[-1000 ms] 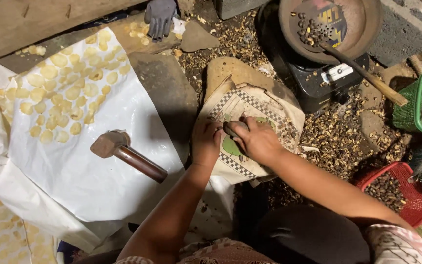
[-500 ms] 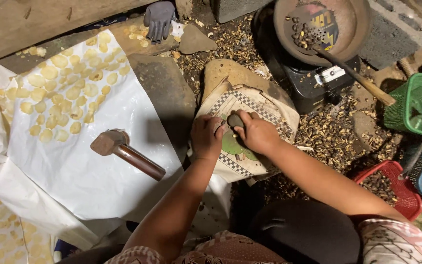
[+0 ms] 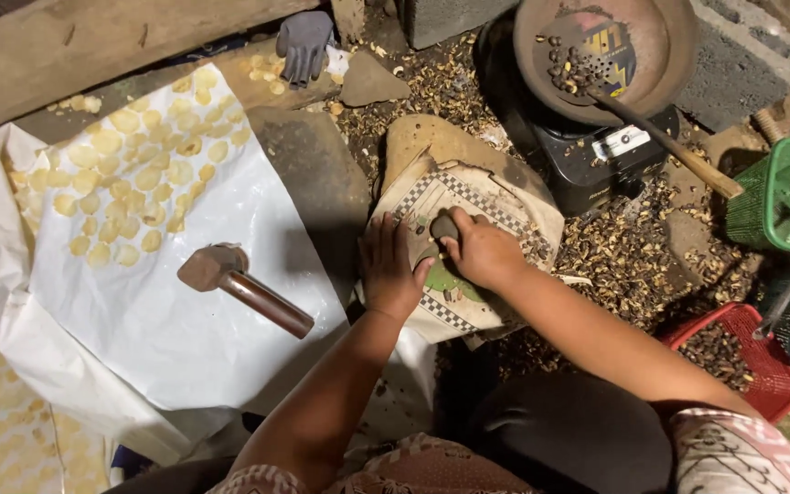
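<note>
1. Head view, the hands: the right hand (image 3: 482, 252) is clamped around a small dark stone (image 3: 443, 226), fingers curled over it, on a flat slab covered by a checker-edged plastic sheet (image 3: 468, 197). The left hand (image 3: 389, 270) lies flat on the sheet just beside it, fingers spread, thumb reaching toward the right hand; the two hands nearly touch.
2. Head view, the thing worked on: a green patch of the sheet (image 3: 450, 279) shows below the right hand. What lies under the stone is hidden.
3. Head view, left of the hands: a hammer (image 3: 244, 288) with a reddish handle lies on a white sheet (image 3: 166, 320), well apart from the left hand. Beyond it, pale flattened chips (image 3: 130, 197) are spread in rows.
4. Head view, beyond the hands: a grey glove (image 3: 304, 41) lies at the far edge. Up and to the right a round pan (image 3: 660, 46) holding dark seeds sits on a black stove (image 3: 587, 160), a wooden-handled tool (image 3: 678, 151) resting in it.
5. Head view, right of the hands: a green basket (image 3: 784, 197), a red basket (image 3: 742, 352) of dark seeds, and husks (image 3: 624, 256) strewn over the floor.
6. Against the earlier frames: a second ago the right hand lay lower over the green patch; it has moved up toward the sheet's middle with the stone, and the left hand has stayed flat beside it. The hammer has not shifted.
</note>
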